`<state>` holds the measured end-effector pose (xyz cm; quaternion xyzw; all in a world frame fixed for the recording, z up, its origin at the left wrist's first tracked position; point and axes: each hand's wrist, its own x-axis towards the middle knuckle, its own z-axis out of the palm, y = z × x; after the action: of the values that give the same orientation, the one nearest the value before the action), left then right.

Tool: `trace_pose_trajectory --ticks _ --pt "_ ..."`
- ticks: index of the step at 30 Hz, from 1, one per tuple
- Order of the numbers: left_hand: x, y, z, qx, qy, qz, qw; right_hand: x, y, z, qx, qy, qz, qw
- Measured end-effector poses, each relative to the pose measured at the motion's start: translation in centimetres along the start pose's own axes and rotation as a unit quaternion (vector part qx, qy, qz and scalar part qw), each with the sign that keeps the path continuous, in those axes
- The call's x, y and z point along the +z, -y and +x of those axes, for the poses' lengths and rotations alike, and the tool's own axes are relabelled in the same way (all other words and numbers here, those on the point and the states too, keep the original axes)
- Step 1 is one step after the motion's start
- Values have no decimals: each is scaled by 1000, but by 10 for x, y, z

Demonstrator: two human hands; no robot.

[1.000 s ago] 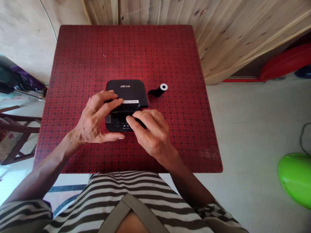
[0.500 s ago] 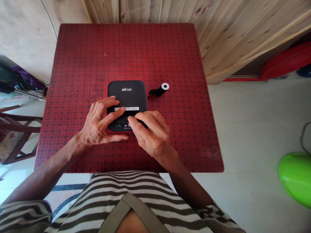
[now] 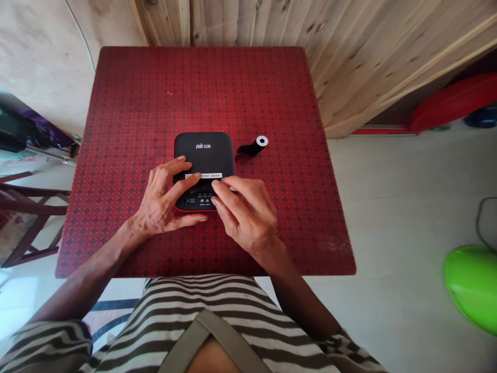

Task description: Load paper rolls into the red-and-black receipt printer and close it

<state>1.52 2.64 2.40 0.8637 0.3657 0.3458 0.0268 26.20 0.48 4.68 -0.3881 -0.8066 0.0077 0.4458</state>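
Observation:
A flat black device (image 3: pixel 203 158) with rounded corners, a red edge and white lettering lies on the table. My left hand (image 3: pixel 165 199) rests on its left side, fingers spread over the top and thumb stretched along the near edge. At the near right part, the curled thumb and fingers of my right hand (image 3: pixel 246 210) are pressed together by a recessed panel (image 3: pixel 200 200) with small printed markings. Whatever they pinch, if anything, is hidden. A small black roll (image 3: pixel 254 147) with a white end lies just right of the device, its dark tail reaching toward it.
Everything lies on a table with a red patterned cover (image 3: pixel 202 93). Wooden panelling (image 3: pixel 248 23) stands behind it. A wooden chair (image 3: pixel 34 217) is at the left, and a bright green object (image 3: pixel 471 287) stands on the floor at the right.
My right hand's fingertips have shifted slightly right along the panel, uncovering more of its markings. My left hand stays on the device. The view has tilted a little.

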Motion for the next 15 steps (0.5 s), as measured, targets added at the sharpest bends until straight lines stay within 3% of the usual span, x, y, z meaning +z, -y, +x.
trace_pose_trajectory --ticks 4,8,11,15 --pt "-3 -11 -16 -27 -63 27 997 -1 -8 -17 127 -61 47 989" --pt "-3 -11 -31 -26 -85 71 993 19 -23 -40 285 -43 121 950" --pt "0 -8 -35 -11 -87 92 992 38 -29 -49 302 -19 160 939" --pt "3 -8 -35 -15 -101 88 991 47 -30 -52 270 -14 155 950"
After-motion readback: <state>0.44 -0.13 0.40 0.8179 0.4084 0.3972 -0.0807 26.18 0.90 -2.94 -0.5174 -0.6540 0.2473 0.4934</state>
